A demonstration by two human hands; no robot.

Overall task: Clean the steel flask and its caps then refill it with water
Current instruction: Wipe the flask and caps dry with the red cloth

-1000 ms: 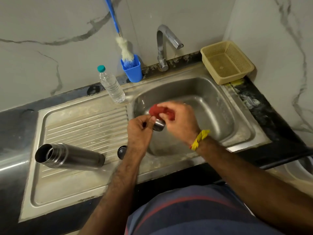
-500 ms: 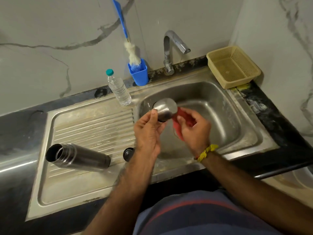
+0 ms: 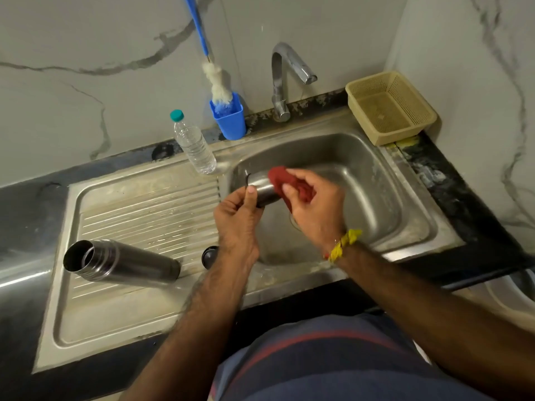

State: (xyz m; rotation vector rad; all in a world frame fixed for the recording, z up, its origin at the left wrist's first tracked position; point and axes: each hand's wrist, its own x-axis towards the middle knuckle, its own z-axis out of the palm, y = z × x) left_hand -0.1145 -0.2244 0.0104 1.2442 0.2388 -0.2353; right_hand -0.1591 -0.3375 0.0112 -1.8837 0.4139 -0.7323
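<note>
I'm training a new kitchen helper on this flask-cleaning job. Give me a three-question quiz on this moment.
1. True or false: the steel flask stands upright in the sink basin.
2. What does the right hand rub on the steel cap? A) blue brush B) red scrubber C) yellow basket
3. Fill in: the left hand holds the ____.

Key
1. False: it lies open on the drainboard.
2. B, the red scrubber.
3. Steel cap.
</note>
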